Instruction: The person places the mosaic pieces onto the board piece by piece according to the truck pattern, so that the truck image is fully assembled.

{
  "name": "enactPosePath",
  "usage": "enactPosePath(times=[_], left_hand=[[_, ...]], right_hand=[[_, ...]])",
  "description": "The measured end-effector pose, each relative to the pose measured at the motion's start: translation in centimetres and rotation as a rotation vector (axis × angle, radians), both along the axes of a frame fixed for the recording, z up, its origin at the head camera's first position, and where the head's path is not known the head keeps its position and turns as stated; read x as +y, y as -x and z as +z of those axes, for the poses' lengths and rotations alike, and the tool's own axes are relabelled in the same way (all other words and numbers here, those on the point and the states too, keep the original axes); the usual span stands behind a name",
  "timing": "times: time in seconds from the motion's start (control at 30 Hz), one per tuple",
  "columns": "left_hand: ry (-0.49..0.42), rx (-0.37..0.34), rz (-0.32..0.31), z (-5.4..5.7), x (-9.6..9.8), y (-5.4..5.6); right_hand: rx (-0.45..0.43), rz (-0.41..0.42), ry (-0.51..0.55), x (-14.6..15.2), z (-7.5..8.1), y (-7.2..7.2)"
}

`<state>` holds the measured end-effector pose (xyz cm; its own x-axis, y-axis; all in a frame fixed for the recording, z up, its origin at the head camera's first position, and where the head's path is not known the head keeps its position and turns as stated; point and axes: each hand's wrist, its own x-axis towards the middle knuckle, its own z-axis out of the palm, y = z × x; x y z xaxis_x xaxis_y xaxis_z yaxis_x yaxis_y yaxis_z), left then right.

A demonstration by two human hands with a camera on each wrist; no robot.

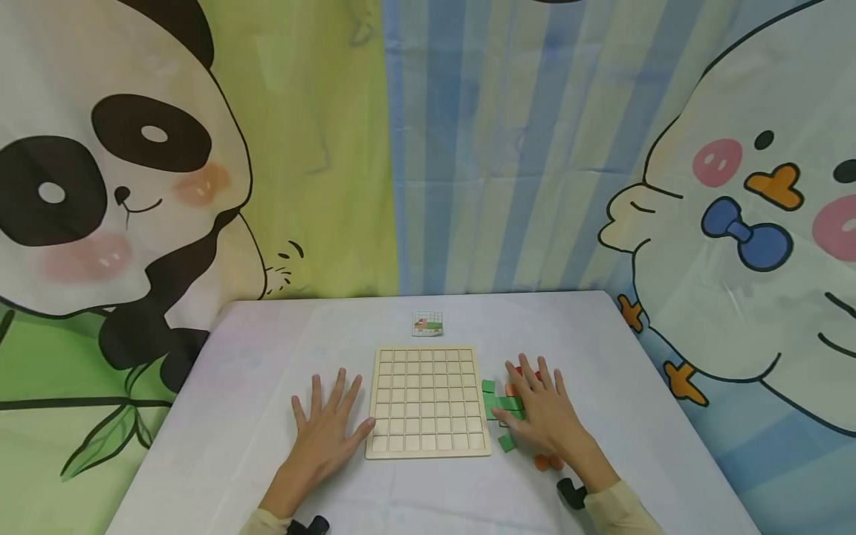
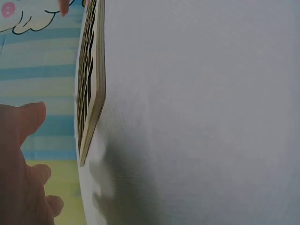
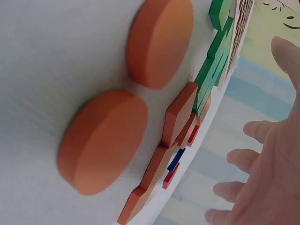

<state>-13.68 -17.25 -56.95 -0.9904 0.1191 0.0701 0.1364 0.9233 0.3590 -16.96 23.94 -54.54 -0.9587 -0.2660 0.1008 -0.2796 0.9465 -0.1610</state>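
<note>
A pale wooden grid board point(image 1: 428, 455) with rows of square cells lies flat on the table. My left hand point(image 1: 324, 435) is beside its left edge, fingers spread, thumb tip near the rim; it holds nothing. Right of the board, my right hand point(image 1: 550, 412) hovers with spread fingers over a group of small coloured pieces and partly hides them from the head view. Green square blocks point(image 3: 204, 84), orange-brown blocks point(image 3: 180, 115), red pieces point(image 3: 171, 177) and a blue piece point(image 3: 176, 159) show in the right wrist view. Two round orange discs point(image 3: 103, 143) lie nearest that wrist.
A small printed card point(image 1: 428, 324) with a coloured grid picture lies behind the board. The white table point(image 1: 267, 357) ends at a curtain point(image 1: 455, 186) with cartoon animals. Black wrist straps or mounts point(image 1: 571, 493) show at both sleeves.
</note>
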Motion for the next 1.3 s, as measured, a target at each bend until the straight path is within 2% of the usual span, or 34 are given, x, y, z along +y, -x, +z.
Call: enactPosePath(times=[0.3, 0.43, 0.67, 0.8, 0.9, 1.1, 1.3], left_hand=[[-0.012, -0.065, -0.022, 0.4, 0.4, 0.8], [-0.025, -0.071, -0.027, 0.4, 0.4, 1.0], [-0.054, 0.050, -0.016, 0.3, 0.7, 1.8], [-0.111, 0.073, -0.004, 0.4, 0.9, 2.3], [-0.189, 0.043, -0.019, 0.4, 1.0, 2.4], [-0.340, -0.083, -0.037, 0.1, 1.2, 2.3], [-0.418, -0.107, -0.052, -0.3, 1.4, 2.3]], right_hand=[[-0.006, 0.036, -0.003, -0.2, 0.1, 1.1], [-0.002, 0.051, -0.012, -0.5, 0.3, 1.4], [-0.035, 0.071, 0.000, -0.9, 0.3, 2.1], [-0.042, 0.092, 0.015, -0.9, 0.5, 2.6], [-0.036, 0.117, 0.030, -1.1, 0.6, 2.9], [-0.018, 0.137, 0.029, -1.5, 0.6, 3.5], [-0.009, 0.118, 0.040, -2.0, 0.6, 3.9]])
